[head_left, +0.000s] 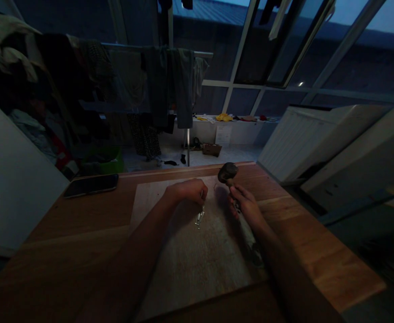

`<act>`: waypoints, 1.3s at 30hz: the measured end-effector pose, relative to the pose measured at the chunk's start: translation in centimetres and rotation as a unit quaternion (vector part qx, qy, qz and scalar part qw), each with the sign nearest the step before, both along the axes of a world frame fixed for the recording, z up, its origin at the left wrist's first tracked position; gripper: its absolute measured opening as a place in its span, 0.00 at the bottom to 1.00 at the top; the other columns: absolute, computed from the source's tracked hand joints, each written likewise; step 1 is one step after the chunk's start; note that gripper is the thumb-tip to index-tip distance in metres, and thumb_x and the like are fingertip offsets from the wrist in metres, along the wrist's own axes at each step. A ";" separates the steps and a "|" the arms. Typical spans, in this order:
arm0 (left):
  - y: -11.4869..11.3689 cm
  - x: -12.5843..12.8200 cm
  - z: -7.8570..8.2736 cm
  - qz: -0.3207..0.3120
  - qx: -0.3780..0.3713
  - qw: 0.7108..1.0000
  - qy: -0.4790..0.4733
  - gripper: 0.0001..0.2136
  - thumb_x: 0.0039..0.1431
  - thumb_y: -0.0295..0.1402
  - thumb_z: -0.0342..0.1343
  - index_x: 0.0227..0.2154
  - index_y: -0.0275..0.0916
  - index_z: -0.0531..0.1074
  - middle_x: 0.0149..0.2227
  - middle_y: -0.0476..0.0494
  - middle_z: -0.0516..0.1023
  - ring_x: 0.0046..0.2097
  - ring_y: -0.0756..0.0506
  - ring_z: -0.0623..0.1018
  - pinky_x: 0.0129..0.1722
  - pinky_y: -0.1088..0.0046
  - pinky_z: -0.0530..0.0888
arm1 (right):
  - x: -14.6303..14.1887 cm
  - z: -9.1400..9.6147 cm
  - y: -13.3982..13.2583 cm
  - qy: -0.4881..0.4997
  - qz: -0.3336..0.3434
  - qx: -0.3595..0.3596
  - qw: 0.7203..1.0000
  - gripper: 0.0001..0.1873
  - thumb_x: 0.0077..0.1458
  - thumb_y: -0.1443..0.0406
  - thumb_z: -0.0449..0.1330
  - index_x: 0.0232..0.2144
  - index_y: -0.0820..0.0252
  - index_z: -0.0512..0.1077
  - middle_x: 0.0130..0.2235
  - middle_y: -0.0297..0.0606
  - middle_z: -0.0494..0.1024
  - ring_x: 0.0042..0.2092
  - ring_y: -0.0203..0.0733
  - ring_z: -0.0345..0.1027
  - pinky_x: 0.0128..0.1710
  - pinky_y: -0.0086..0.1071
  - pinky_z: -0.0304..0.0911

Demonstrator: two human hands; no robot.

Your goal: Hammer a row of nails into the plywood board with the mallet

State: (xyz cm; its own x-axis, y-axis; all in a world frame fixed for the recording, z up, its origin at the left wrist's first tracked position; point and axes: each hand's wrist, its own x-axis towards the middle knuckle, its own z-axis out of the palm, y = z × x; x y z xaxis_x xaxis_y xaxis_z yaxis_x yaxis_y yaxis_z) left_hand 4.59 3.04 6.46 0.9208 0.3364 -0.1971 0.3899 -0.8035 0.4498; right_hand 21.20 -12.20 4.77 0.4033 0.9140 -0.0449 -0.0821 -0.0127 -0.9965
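My left hand (190, 190) is closed in a pinch over a pale wooden board (190, 260), and its fingertips hold a small shiny metal piece (200, 218) that points down onto the board. My right hand (246, 206) is wrapped round the handle of a hammer-like tool, whose dark rounded head (227, 172) is raised above the board's far edge. The two hands are a short distance apart. The light is dim, so the metal piece cannot be made out in detail.
The board lies on a wooden table (82, 233). A dark phone (91, 185) lies flat at the table's far left. Beyond the table stand a clothes rack with hanging garments (170, 85), a green tub (107, 161) and white panels (304, 139) at the right.
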 end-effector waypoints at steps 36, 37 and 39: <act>0.8 1.2 -4.9 0.154 -0.101 0.949 -0.257 0.08 0.54 0.26 0.54 0.30 0.35 0.79 0.31 0.47 0.80 0.35 0.47 0.76 0.38 0.72 0.72 | -1.1 -0.3 -0.2 0.014 0.039 0.006 0.999 0.26 0.46 0.46 0.70 0.38 0.55 0.69 0.20 0.21 0.68 0.12 0.30 0.56 0.09 0.27 0.50; 0.9 1.2 -5.0 0.156 -0.106 0.947 -0.259 0.08 0.54 0.27 0.55 0.30 0.35 0.80 0.31 0.46 0.81 0.35 0.46 0.77 0.39 0.72 0.72 | -1.2 -0.3 -0.2 0.011 0.043 0.007 0.999 0.26 0.46 0.46 0.70 0.38 0.55 0.69 0.21 0.22 0.68 0.12 0.30 0.56 0.09 0.27 0.50; 1.1 1.1 -5.1 0.163 -0.111 0.944 -0.263 0.08 0.54 0.29 0.57 0.32 0.35 0.81 0.33 0.45 0.82 0.37 0.46 0.78 0.41 0.70 0.73 | -1.3 -0.3 -0.2 0.005 0.055 0.011 0.998 0.25 0.48 0.46 0.69 0.37 0.55 0.69 0.21 0.22 0.68 0.13 0.31 0.56 0.09 0.27 0.50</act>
